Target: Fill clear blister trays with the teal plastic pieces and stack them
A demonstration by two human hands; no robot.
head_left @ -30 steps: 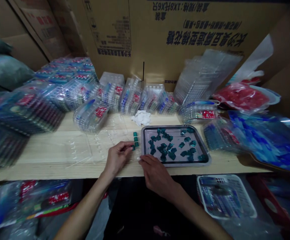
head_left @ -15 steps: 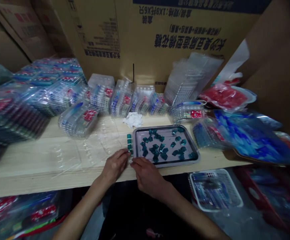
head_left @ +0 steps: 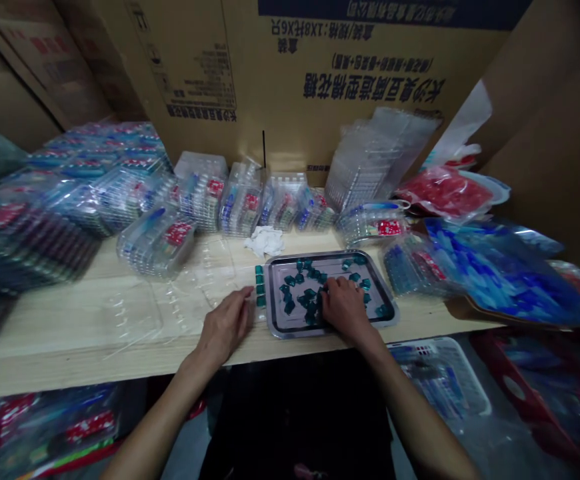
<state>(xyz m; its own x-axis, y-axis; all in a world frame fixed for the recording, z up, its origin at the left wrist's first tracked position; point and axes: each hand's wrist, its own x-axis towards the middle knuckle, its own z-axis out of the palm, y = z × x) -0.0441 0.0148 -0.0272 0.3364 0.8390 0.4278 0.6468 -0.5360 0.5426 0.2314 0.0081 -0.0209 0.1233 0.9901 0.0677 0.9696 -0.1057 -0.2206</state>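
Pale wooden shelf [head_left: 55, 340] runs across the view, and on it sits a shallow rectangular metal tray [head_left: 330, 254] with a black rim and grey base, holding a loose scatter of small glossy dark teal square pieces [head_left: 289, 307], perhaps glass or plastic, though the material is hard to tell. The person's right hand [head_left: 345, 308] reaches into the tray, its fingers curled down among the pieces; the hand hides what lies beneath it, so whether it is grasping a piece cannot be told. The left hand [head_left: 225, 327] rests relaxed and open on the wood, apparently empty, just beside a short straight line of matching teal squares [head_left: 259, 287] on the shelf along the tray's left rim. Farther left lies a thin clear plastic blister sheet [head_left: 190, 300]. Behind are a crumpled white cloth [head_left: 265, 241] and stacks of clear blister packs with red labels [head_left: 203, 200], backed by a large brown cardboard carton [head_left: 350, 67]. To the right sit a bulging blue plastic bag [head_left: 495, 273] and a red plastic bag [head_left: 443, 192]. The neat line looks most at risk: a careless brush from the left hand or a bump to the tray could scatter it, and a slick piece could slip from the fingers and skid away.
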